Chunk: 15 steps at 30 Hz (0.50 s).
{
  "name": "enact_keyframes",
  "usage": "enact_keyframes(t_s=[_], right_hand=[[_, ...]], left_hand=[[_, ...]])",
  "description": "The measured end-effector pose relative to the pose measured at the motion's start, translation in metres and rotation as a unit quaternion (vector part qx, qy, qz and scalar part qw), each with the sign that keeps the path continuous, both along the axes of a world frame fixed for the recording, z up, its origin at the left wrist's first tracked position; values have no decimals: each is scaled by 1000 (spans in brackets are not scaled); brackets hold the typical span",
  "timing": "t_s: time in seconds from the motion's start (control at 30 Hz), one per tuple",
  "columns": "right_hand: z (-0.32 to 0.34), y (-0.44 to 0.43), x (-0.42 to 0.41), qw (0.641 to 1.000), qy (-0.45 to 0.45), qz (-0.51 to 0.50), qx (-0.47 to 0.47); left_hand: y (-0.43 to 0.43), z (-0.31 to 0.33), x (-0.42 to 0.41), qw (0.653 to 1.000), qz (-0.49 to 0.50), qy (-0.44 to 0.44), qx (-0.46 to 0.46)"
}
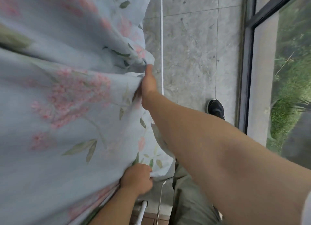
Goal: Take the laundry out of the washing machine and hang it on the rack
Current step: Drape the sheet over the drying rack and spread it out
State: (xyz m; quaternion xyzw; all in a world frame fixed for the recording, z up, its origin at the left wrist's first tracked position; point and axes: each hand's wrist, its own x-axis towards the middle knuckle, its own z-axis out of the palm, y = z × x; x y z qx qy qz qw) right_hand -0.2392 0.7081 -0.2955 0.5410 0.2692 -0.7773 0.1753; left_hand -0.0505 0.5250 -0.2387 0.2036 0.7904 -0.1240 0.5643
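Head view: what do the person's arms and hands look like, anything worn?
Both bare: no gloves, no watch or band on either wrist. Right hand and forearm uncovered up to a white sleeve edge. Left hand and forearm show no sleeve.

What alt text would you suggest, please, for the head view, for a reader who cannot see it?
The right hand, reaching out, and the left hand, close in, grip the edge of a pale blue floral sheet. A white rack rail runs beside it above a grey tiled floor.
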Motion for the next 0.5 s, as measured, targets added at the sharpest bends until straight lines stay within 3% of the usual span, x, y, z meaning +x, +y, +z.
enact_keyframes(t_s=[0.17, 0.2, 0.27, 0.33, 0.43, 0.5], right_hand=[[-33, 4, 9, 997, 30, 35, -61], [-37, 0, 11, 997, 41, 57, -34], [-51, -6, 18, 981, 43, 138, 126], [-71, -5, 37, 929, 23, 238, 282], [-100, 1, 70, 892, -12, 323, 316], [-110, 3, 79, 865, -17, 379, 327]], left_hand=[[-8, -27, 5, 999, -9, -30, -18], [-11, -32, 4, 999, -3, -34, -30], [-17, -41, 3, 998, 7, -42, -54], [-15, -47, 2, 996, 15, -44, -81], [18, -46, -6, 989, -21, -59, -134], [66, -27, -22, 991, -30, -56, -118]])
